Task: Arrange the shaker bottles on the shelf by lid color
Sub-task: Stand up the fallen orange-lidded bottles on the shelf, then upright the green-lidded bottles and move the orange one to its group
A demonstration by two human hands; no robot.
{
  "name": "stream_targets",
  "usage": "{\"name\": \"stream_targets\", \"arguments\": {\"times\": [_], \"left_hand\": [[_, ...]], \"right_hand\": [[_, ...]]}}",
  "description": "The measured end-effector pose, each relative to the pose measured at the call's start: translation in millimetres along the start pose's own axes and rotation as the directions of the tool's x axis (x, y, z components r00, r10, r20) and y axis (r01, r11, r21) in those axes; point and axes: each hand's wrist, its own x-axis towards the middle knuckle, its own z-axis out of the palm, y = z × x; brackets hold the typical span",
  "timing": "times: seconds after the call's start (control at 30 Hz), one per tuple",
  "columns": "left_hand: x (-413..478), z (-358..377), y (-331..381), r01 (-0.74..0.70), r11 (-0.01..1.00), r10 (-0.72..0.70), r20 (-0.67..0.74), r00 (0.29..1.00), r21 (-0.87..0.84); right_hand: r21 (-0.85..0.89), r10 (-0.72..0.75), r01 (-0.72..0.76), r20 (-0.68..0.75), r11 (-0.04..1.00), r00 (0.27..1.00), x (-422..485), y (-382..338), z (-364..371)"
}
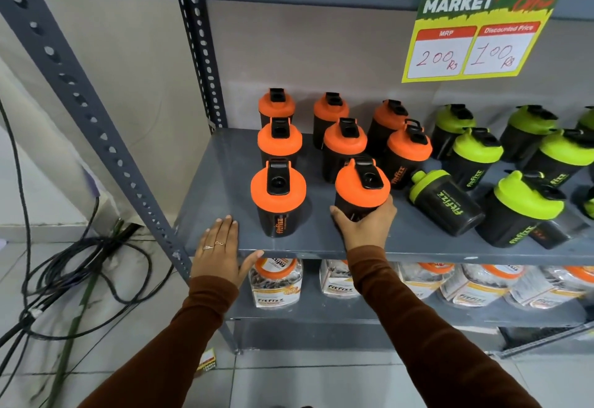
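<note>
While the right hand (364, 226) wraps an orange-lidded bottle (361, 190), a toppled green-lidded bottle (446, 202) lies just right, lid pointing far-left. Left hand (218, 251) rests spread flat on the shelf (212, 182) edge.

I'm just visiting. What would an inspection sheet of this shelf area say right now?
Surface: grey shelf, bare at its left end.
Job's things: eight orange-lidded bottles upright on the left; green-lidded bottles on the right, one green-lidded bottle lying on its side.
Clutter: small carton on the floor.
Grips: left hand flat on the shelf edge; right hand around the front orange-lidded bottle.
Cables: black cables coiled on the floor.
Surroundings: price sign above; jars on the lower shelf.
</note>
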Motion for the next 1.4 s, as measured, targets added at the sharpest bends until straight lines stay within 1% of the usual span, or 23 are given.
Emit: {"name": "stream_targets", "arguments": {"times": [0.13,0.27,0.33,0.37,0.43,0.5,0.53,0.57,0.6,0.63,0.7,0.77,0.8,0.83,0.87,0.93,1.0,1.1,1.17,1.23,1.3,1.33,1.4], "left_hand": [[-12,6,11,0.042,0.998,-0.045,-0.048,0.998,-0.054],[-26,21,29,0.107,0.987,-0.119,-0.097,0.988,-0.124],[-40,30,43,0.114,0.980,-0.131,-0.098,0.986,-0.165],[-49,36,53,0.085,0.982,-0.103,-0.100,0.990,-0.170],[-65,48,77,-0.037,0.983,0.023,-0.084,0.996,-0.177],[-72,57,105,-0.182,0.963,0.176,-0.047,0.983,-0.199],[-71,61,119,-0.251,0.950,0.247,-0.046,0.968,-0.185],[-68,63,134,-0.317,0.935,0.310,-0.067,0.948,-0.157],[-64,63,149,-0.380,0.916,0.369,-0.098,0.924,-0.128],[-60,62,164,-0.439,0.893,0.426,-0.124,0.896,-0.104],[-49,55,195,-0.530,0.847,0.521,-0.129,0.844,-0.048],[-37,46,223,-0.578,0.816,0.575,-0.110,0.811,0.013],[-31,44,235,-0.572,0.820,0.573,-0.097,0.814,0.038],[-24,45,245,-0.548,0.835,0.550,-0.078,0.831,0.049],[-18,47,252,-0.512,0.858,0.513,-0.050,0.857,0.040],[-9,49,263,-0.411,0.912,0.411,0.035,0.911,0.002],[-7,49,269,-0.331,0.944,0.330,0.098,0.939,-0.016],[-9,48,276,-0.275,0.961,0.275,0.073,0.959,0.002],[-9,48,279,-0.250,0.968,0.249,0.044,0.967,0.015],[-11,47,282,-0.240,0.971,0.239,0.040,0.970,0.018],[-13,46,283,-0.236,0.972,0.236,0.047,0.971,0.012],[-14,45,284,-0.233,0.972,0.232,0.044,0.972,0.013],[-15,45,285,-0.222,0.975,0.221,0.036,0.975,0.020]], "right_hand": [[-0.064,0.038,-0.035,0.043,0.997,0.998,-8,6,-2],[-0.068,-0.016,0.028,0.180,0.997,0.984,-15,13,-18],[-0.043,-0.044,0.054,0.195,0.998,0.980,-12,15,-32],[-0.033,-0.089,0.096,0.179,0.995,0.980,-8,17,-41],[-0.078,-0.224,0.232,0.105,0.969,0.969,7,20,-61],[-0.240,-0.368,0.367,0.041,0.899,0.929,33,22,-81],[-0.348,-0.417,0.403,0.038,0.846,0.908,49,21,-89],[-0.455,-0.426,0.408,0.068,0.792,0.902,65,19,-97],[-0.541,-0.388,0.390,0.123,0.745,0.913,81,18,-102],[-0.606,-0.313,0.363,0.191,0.708,0.930,95,16,-107],[-0.702,-0.095,0.292,0.306,0.649,0.947,117,14,-114],[-0.762,0.097,0.230,0.358,0.605,0.929,129,15,-118],[-0.783,0.163,0.224,0.382,0.581,0.910,131,16,-120],[-0.794,0.193,0.238,0.405,0.560,0.894,133,16,-122],[-0.796,0.192,0.264,0.426,0.545,0.884,133,17,-124],[-0.779,0.136,0.316,0.452,0.541,0.882,130,19,-127],[-0.745,0.074,0.337,0.458,0.575,0.886,122,18,-133],[-0.654,-0.024,0.346,0.448,0.673,0.894,112,13,-148],[-0.561,-0.090,0.344,0.430,0.753,0.898,110,7,-162],[-0.414,-0.145,0.317,0.396,0.853,0.907,111,-2,-178],[-0.223,-0.172,0.262,0.356,0.939,0.918,117,-12,-196],[-0.122,-0.177,0.229,0.335,0.966,0.925,121,-16,-203],[0.062,-0.192,0.182,0.259,0.981,0.947,130,-23,-218]]}}
